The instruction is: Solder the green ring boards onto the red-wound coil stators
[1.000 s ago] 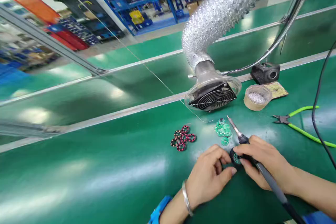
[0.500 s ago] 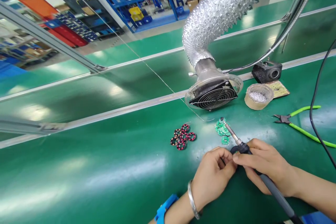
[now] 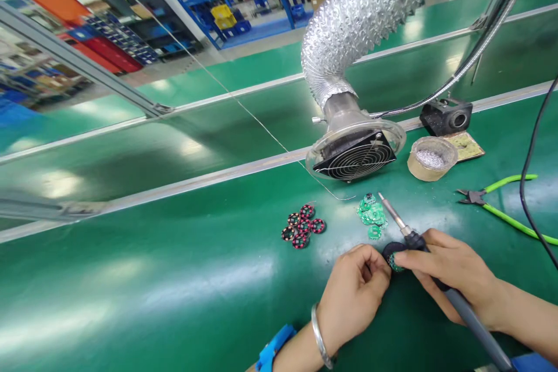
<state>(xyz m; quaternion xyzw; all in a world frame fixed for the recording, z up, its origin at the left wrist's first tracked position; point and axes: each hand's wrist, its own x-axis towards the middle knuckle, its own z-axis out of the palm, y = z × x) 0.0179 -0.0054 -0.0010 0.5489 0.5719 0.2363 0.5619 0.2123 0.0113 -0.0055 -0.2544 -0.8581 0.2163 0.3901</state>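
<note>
My right hand (image 3: pixel 457 273) is closed around a soldering iron (image 3: pixel 397 218), its tip pointing up and left, clear of the boards. A finger of that hand touches a small ring-shaped circuit board (image 3: pixel 394 262), which sits on a black round part (image 3: pixel 390 248). My left hand (image 3: pixel 354 288) is pinched at the left edge of the black part; what lies between its fingertips is hidden. Just beyond lies a pile of green ring circuit boards (image 3: pixel 370 212). Left of them is a cluster of red-and-black coil rings (image 3: pixel 304 225).
A fume extractor hood (image 3: pixel 355 157) hangs over the green bench. A thin solder wire (image 3: pixel 261 122) runs down toward the boards. To the right are a round tub (image 3: pixel 427 171), a sponge tray (image 3: pixel 466 145), a black iron stand (image 3: pixel 447 119), green-handled cutters (image 3: pixel 501 218) and a black cable (image 3: pixel 525 168).
The right hand and soldering iron have shifted slightly right, the tip moving off the green board pile. The black part and the ring board on it now show between the hands.
</note>
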